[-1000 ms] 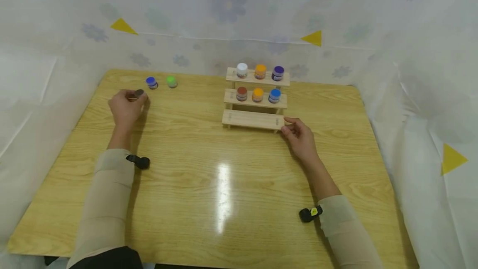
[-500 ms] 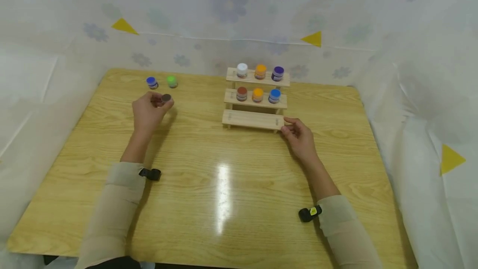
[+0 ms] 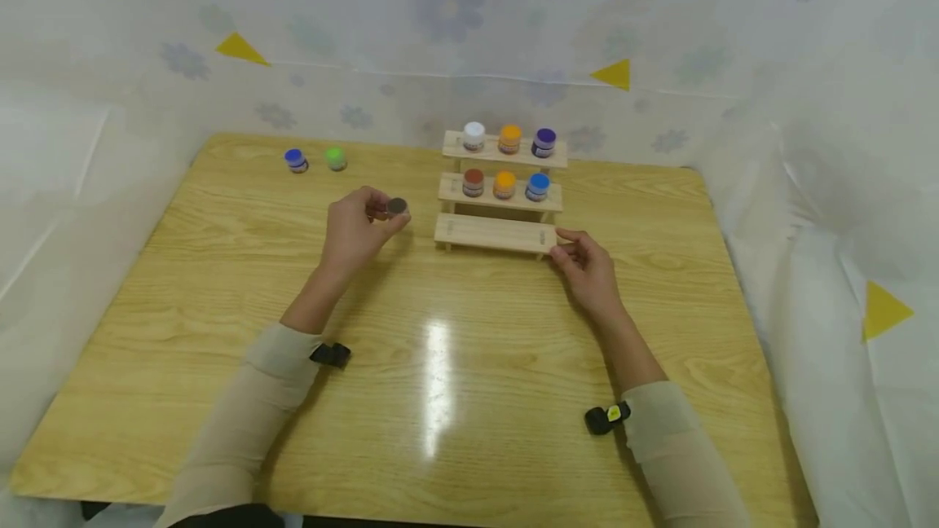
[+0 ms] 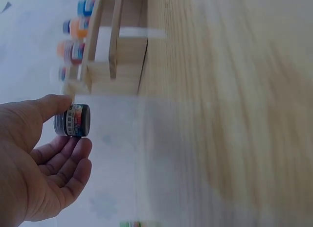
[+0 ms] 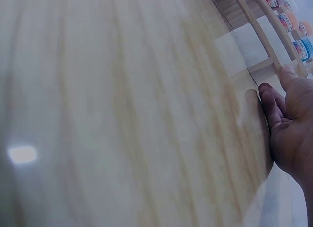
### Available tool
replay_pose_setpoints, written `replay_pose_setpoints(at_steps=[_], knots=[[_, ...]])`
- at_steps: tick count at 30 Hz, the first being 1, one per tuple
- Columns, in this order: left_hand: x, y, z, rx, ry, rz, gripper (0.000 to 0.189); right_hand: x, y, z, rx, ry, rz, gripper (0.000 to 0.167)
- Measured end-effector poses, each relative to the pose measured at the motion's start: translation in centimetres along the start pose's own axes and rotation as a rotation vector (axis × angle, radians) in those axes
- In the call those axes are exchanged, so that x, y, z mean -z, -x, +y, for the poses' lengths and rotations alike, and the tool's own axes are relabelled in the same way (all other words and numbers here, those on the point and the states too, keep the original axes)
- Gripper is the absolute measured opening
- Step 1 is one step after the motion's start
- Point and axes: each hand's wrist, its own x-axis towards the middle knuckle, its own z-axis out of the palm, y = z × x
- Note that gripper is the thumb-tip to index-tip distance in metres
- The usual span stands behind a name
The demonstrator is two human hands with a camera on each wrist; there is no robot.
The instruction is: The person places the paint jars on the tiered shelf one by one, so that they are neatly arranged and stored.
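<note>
My left hand [image 3: 354,231] pinches a small paint jar [image 4: 72,120] between thumb and fingers, above the table and left of the rack. The jar has a dark lid [image 3: 397,206] and a printed label. A three-tier wooden display rack [image 3: 495,233] stands at the back of the table. Its lowest step is bare. My right hand [image 3: 590,275] holds the right end of that step, thumb at the front corner and index finger behind. In the right wrist view the thumb [image 5: 288,76] lies against the step's end, with the other fingers bent below it.
White [image 3: 473,136], orange [image 3: 509,139] and purple [image 3: 544,143] jars line the top step. Brown [image 3: 473,182], yellow-orange [image 3: 504,185] and blue [image 3: 537,187] jars fill the middle one. Another blue jar [image 3: 297,160] and a green jar [image 3: 335,158] stand at the table's back left.
My left hand has carried the dark-lidded paint jar rightward from near the back-left jars toward the rack. The right hand stays at the rack's lowest step.
</note>
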Motion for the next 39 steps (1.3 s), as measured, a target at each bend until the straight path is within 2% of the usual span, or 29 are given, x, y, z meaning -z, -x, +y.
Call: replay_pose_setpoints(at_steps=[10, 16, 23, 33, 39], knots=[[-5.3, -0.1, 4.5, -0.096, 0.015, -0.098, 0.036, -0.1, 0.0, -0.2, -0.004, 0.018, -0.001, 0.037], [-8.7, 0.1, 6.7, -0.170, -0.031, -0.111, 0.039, -0.4, 0.0, -0.2, 0.010, 0.006, 0.000, 0.036], [-11.9, -0.4, 7.8, -0.195, -0.085, -0.137, 0.042, -0.6, -1.0, 3.7, 0.013, 0.021, 0.009, 0.038], [-14.9, -0.9, 8.8, -0.199, -0.167, -0.115, 0.043, -0.5, -0.9, 3.7, -0.006, 0.021, 0.016, 0.039], [-15.8, -0.9, 9.3, -0.178, -0.193, -0.109, 0.044, -0.7, -1.0, 3.7, -0.019, 0.017, 0.010, 0.038]])
